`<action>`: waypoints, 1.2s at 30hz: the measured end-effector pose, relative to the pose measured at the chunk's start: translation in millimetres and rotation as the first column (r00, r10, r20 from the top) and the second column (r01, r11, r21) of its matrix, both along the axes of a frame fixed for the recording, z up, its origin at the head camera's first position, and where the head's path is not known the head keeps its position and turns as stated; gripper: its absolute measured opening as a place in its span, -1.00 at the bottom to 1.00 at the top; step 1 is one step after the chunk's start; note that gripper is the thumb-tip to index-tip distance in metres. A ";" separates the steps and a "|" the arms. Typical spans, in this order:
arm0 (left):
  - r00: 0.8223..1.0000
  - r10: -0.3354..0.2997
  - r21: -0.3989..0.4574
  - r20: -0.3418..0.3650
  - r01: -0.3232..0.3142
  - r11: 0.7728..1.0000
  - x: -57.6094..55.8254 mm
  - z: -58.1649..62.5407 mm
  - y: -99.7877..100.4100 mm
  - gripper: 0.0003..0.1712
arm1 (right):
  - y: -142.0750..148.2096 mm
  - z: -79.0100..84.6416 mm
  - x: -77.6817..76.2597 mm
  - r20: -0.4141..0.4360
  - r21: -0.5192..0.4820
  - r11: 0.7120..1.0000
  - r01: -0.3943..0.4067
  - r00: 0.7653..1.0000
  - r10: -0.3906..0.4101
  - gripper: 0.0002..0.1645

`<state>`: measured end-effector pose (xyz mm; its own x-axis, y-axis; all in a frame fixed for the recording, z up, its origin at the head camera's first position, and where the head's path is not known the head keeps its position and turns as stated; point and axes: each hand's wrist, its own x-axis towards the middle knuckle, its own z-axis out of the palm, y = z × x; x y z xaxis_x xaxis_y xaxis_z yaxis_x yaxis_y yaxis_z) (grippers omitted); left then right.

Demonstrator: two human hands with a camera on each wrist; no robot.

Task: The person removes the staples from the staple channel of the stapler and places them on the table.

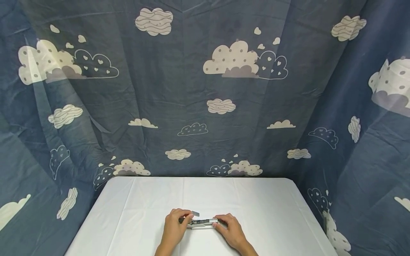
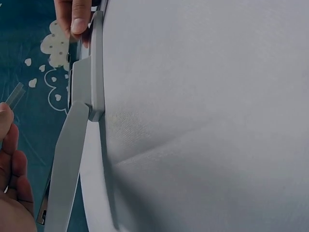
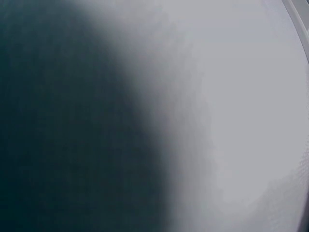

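Note:
A light grey and white stapler (image 1: 202,225) lies along the front part of the table, its long parts spread apart and a dark metal channel showing. At its right end my right hand (image 1: 231,232) grips it between thumb and fingers. Above the left end, my left hand (image 1: 174,227) pinches a small grey strip of staples (image 1: 195,213) between thumb and forefinger. In the left wrist view the strip sticks up from the fingertips, apart from the stapler's pale arm (image 2: 67,159). The right wrist view is mostly blurred dark and white, without the hand.
A white cloth covers the table (image 1: 256,202), with fold creases running across it. Dark blue curtains (image 1: 179,85) printed with pale clouds hang behind the table and on both sides.

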<state>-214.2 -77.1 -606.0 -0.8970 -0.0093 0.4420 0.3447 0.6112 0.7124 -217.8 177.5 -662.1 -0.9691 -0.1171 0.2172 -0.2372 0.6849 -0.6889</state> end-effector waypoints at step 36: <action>0.989 0.114 0.199 0.098 -0.131 0.971 1.0 6.0 -74.5 -0.84 | -0.2 0.1 -1.3 0.015 0.001 1.000 -0.005 1.000 0.005 -0.59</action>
<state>-213.2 -151.7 -600.0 -0.9175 -0.2037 0.3417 0.2093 0.4831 0.8501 -219.1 177.3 -661.9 -0.9717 -0.1217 0.2026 -0.2300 0.6846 -0.6917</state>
